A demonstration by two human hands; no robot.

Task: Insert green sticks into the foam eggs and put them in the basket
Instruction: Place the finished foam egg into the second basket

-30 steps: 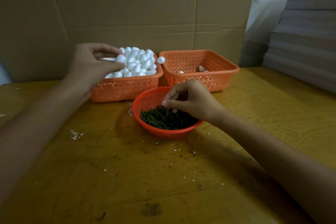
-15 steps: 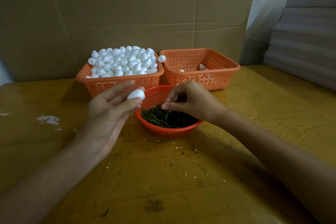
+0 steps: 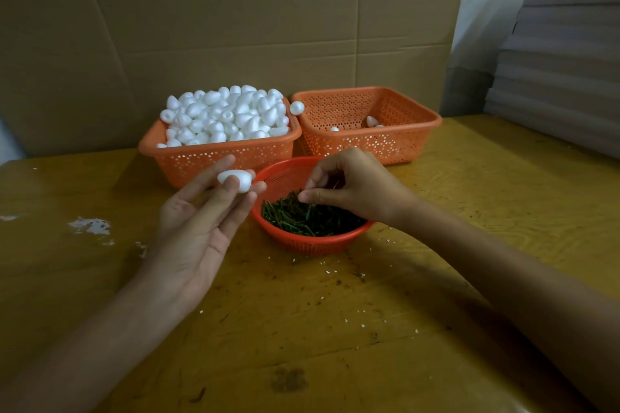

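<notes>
Since one second ago, the left hand (image 3: 198, 231) has come away from the full orange basket (image 3: 218, 154) and is now lower, just beside the round red basket (image 3: 302, 245), palm turned up. It carries one white foam egg (image 3: 235, 178), pinched between the thumb and the fingertips, with the other fingers almost straight.

The right hand (image 3: 352, 188) has stayed over the round red basket, above the heap of green sticks (image 3: 308, 218). Its fingers are curled and the thumb meets the fingertips close to the sticks, but I cannot tell whether a stick is between them.

Behind, the full orange basket holds a pile of foam eggs (image 3: 228, 114). The second orange basket (image 3: 369, 146) stands touching it on the right and has only a few eggs (image 3: 370, 121) at the bottom. One single egg (image 3: 297, 107) sits where the two rims meet.

All baskets stand on a yellow wooden table (image 3: 335, 329) with small white crumbs (image 3: 90, 226), and a cardboard wall (image 3: 235, 27) is behind them.
</notes>
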